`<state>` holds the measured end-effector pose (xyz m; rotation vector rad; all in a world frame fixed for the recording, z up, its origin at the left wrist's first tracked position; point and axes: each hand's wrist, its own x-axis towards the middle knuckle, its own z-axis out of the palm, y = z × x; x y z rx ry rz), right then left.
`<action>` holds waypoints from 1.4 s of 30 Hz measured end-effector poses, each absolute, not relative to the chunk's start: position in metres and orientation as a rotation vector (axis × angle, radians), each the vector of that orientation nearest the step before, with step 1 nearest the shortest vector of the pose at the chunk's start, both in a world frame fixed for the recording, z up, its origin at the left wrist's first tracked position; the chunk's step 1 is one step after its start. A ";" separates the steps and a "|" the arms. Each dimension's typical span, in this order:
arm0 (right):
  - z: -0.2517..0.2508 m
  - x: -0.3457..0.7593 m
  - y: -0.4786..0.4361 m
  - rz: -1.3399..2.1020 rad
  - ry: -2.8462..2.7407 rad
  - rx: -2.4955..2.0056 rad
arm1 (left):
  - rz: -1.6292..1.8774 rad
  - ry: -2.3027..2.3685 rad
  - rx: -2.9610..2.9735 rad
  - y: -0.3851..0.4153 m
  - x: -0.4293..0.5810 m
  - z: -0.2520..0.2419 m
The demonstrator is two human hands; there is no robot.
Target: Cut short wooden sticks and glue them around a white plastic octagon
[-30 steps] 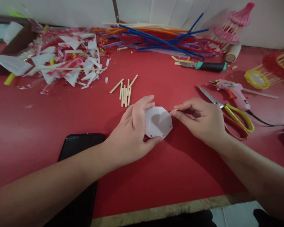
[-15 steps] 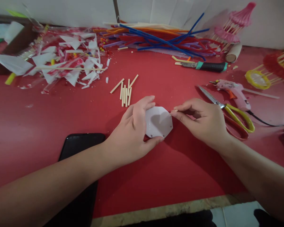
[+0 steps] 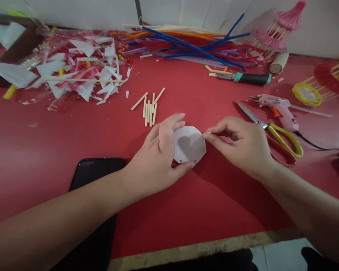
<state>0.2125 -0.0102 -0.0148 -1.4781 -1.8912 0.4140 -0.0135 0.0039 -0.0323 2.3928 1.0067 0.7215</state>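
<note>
A white many-sided piece of card (image 3: 190, 145) with small dark holes near its lower and right edges lies between my hands. My left hand (image 3: 161, 156) curves around its left side, thumb at the lower edge and fingers at the upper left, gripping it. My right hand (image 3: 237, 143) pinches a short wooden stick at the card's upper right edge; only the stick's pale end shows between thumb and forefinger. Several short wooden sticks (image 3: 148, 111) lie loose just beyond my left hand.
A black phone (image 3: 93, 175) lies by my left forearm. Scissors (image 3: 279, 137), a pink glue gun (image 3: 281, 109) and a cutter knife (image 3: 251, 78) are on the right. White scraps (image 3: 84, 49) and coloured pipe cleaners (image 3: 192, 47) pile at the back, near a pink stick model (image 3: 279, 30).
Both hands hold nearly the same pose at the card. The view has shifted very slightly, and nothing has been let go.
</note>
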 end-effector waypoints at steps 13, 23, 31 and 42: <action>-0.012 0.207 -0.009 0.475 -1.850 -1.505 | 0.702 1.007 2.389 0.005 -0.015 -0.030; -0.011 0.204 -0.012 0.403 -1.844 -1.538 | 0.725 0.979 2.388 0.005 -0.014 -0.029; -0.010 0.205 -0.016 0.439 -1.843 -1.523 | 0.715 0.993 2.418 0.005 -0.013 -0.030; -0.013 0.204 -0.012 0.453 -1.794 -1.540 | 0.720 0.993 2.398 0.005 -0.013 -0.031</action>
